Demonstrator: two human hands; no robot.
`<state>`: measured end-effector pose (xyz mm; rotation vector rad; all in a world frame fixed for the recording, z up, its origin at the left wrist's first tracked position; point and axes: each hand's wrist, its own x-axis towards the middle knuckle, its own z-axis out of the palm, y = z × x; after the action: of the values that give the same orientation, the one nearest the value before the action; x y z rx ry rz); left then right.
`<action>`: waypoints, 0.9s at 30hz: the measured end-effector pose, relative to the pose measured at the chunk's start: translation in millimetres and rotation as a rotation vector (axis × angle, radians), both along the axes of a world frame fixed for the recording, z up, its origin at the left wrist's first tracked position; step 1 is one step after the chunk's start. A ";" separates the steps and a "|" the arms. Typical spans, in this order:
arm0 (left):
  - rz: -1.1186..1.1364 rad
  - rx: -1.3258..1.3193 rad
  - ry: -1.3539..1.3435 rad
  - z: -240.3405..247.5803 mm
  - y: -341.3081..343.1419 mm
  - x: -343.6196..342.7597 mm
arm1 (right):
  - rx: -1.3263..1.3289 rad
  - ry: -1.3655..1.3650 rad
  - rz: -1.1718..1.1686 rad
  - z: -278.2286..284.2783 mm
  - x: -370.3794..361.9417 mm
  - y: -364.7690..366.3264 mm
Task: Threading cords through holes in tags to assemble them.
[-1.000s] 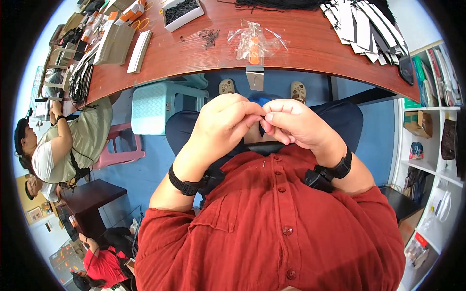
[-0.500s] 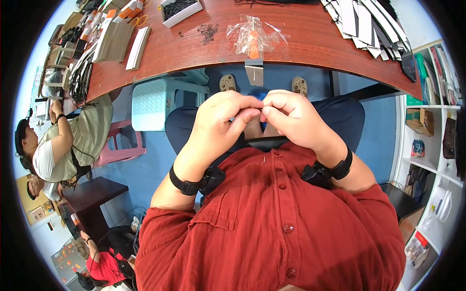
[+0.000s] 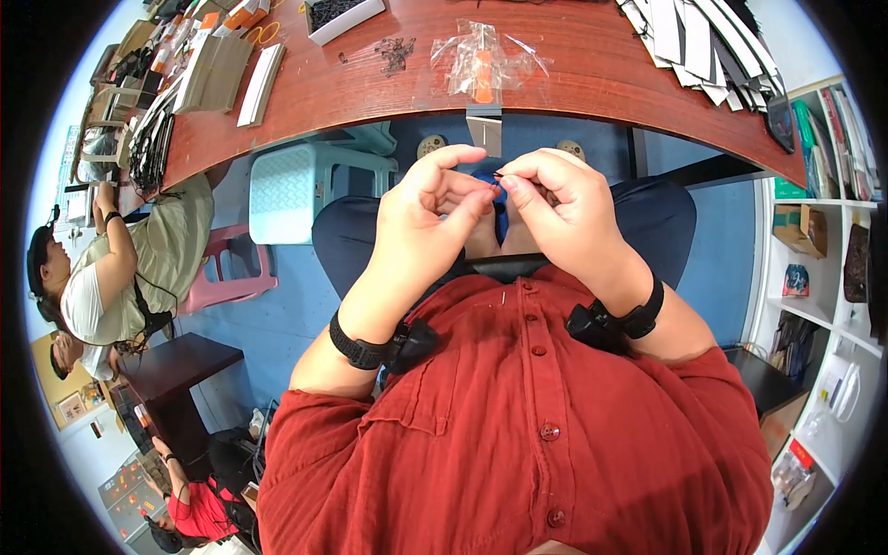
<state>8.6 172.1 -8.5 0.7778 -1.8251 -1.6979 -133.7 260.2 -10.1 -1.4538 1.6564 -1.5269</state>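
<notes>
Above my lap, in front of the table edge, my two hands meet fingertip to fingertip. A small, thin black piece [image 3: 498,175] shows between them, too small to name. My right hand [image 3: 560,199] pinches it between thumb and index finger. My left hand [image 3: 427,203] has its index finger lifted, while its thumb closes against the other curled fingers at the piece's near end. Beyond the hands, a narrow grey-and-black strip [image 3: 485,134] sticks out over the table edge. Clear plastic wrapping [image 3: 462,69] with an orange strip [image 3: 483,76] lies behind it.
Small black wire-like pieces [image 3: 396,55] lie loose on the red-brown table [image 3: 342,92], near a white box [image 3: 344,26] full of black ones. Black and white strips [image 3: 698,46] are heaped at right. A light-blue stool [image 3: 282,194] and a seated co-worker [image 3: 111,268] are at left.
My left index finger has lifted away from the thumb, and the left hand has opened up somewhat. My right hand has shifted slightly right. The black piece now shows more between them.
</notes>
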 end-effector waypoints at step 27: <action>0.071 -0.134 -0.152 9.0 5.0 -3.0 | -0.034 0.037 -0.106 1.3 9.8 -2.0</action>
<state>5.7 177.1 0.5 0.9247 -1.9653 -1.4902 -123.9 258.2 -8.8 -1.4404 1.7633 -1.6011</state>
